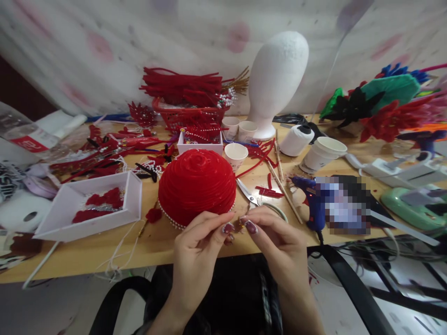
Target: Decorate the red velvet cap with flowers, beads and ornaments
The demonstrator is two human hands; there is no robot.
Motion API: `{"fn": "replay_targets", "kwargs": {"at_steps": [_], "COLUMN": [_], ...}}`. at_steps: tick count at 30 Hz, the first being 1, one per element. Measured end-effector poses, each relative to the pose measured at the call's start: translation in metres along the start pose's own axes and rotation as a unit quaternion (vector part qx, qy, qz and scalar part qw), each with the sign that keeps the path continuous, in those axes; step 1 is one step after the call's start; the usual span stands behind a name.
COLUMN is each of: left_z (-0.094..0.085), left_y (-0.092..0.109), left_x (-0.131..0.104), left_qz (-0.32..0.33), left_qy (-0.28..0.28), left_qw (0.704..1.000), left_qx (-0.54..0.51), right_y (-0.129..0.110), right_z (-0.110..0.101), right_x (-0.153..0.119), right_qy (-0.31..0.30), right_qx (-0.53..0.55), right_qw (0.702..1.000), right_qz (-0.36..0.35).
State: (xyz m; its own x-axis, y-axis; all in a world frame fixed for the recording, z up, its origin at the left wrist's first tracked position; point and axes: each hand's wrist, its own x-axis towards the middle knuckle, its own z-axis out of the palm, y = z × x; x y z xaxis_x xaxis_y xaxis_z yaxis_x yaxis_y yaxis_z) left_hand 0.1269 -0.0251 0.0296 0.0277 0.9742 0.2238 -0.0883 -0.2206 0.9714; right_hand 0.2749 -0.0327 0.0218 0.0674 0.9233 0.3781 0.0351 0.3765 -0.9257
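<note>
My left hand (199, 246) and my right hand (279, 237) meet just past the table's front edge, thumbs and fingertips pinched together. Between the right fingertips shows a tiny gold-coloured piece (241, 224), too small to name. What the left fingertips pinch, if anything, is hidden. Right behind my left hand sits a red dome-shaped cap (197, 186) wound in fuzzy cord, with a row of white beads along its lower rim. Scissors (248, 193) lie open beside the cap. A small red fuzzy piece on a gold stem (153, 215) rests to its left.
A white box (131, 200) with red pieces stands left, near loose thread. Behind are a red basket (190, 116), paper cups (236, 156) and a white foam head (279, 79). A blue glue gun (316, 204) lies right, by a thread spool (296, 139) and power strip (408, 170).
</note>
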Motion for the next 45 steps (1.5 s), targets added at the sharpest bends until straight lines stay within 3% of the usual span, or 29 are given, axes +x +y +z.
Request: {"fn": "replay_targets", "kwargs": {"at_steps": [6, 12, 16, 19, 22, 24, 28, 36, 41, 45], "left_z": [0.003, 0.005, 0.005, -0.001, -0.005, -0.005, 0.001, 0.000, -0.005, -0.013], "left_y": [0.000, -0.005, -0.010, -0.010, -0.006, -0.002, 0.000, 0.000, -0.001, -0.001], "left_x": [0.005, 0.008, 0.007, 0.006, 0.005, 0.005, 0.004, 0.005, 0.007, 0.006], "left_qz": [0.089, 0.164, 0.195, 0.168, 0.093, 0.064, 0.079, 0.073, 0.041, -0.006], "left_qy": [0.007, 0.015, 0.055, 0.107, 0.119, 0.094, 0.029, -0.039, 0.009, 0.060], "left_qw": [0.993, 0.968, 0.949, 0.950, 0.975, 0.986, 0.992, 0.982, 0.988, 0.998], "left_qx": [0.078, 0.191, 0.242, 0.242, 0.166, 0.119, 0.099, 0.172, 0.151, 0.033], "right_y": [-0.001, -0.001, 0.000, 0.004, 0.007, 0.008, 0.007, 0.008, 0.006, 0.006], "right_z": [0.003, 0.005, 0.005, 0.001, -0.004, -0.005, -0.002, 0.000, -0.011, -0.022], "right_x": [0.001, 0.003, 0.003, 0.003, 0.004, 0.004, 0.002, 0.000, 0.000, -0.002], "right_qy": [-0.037, -0.030, -0.038, -0.014, 0.020, 0.031, 0.024, 0.022, 0.017, 0.100], "right_qx": [0.018, 0.000, 0.009, 0.002, 0.005, 0.004, -0.024, -0.107, -0.130, -0.102], "right_qw": [0.999, 0.999, 0.998, 0.998, 0.998, 0.998, 0.999, 0.994, 0.991, 0.990], "right_qz": [0.019, 0.039, 0.052, 0.062, 0.055, 0.052, 0.039, -0.011, -0.026, 0.010]}}
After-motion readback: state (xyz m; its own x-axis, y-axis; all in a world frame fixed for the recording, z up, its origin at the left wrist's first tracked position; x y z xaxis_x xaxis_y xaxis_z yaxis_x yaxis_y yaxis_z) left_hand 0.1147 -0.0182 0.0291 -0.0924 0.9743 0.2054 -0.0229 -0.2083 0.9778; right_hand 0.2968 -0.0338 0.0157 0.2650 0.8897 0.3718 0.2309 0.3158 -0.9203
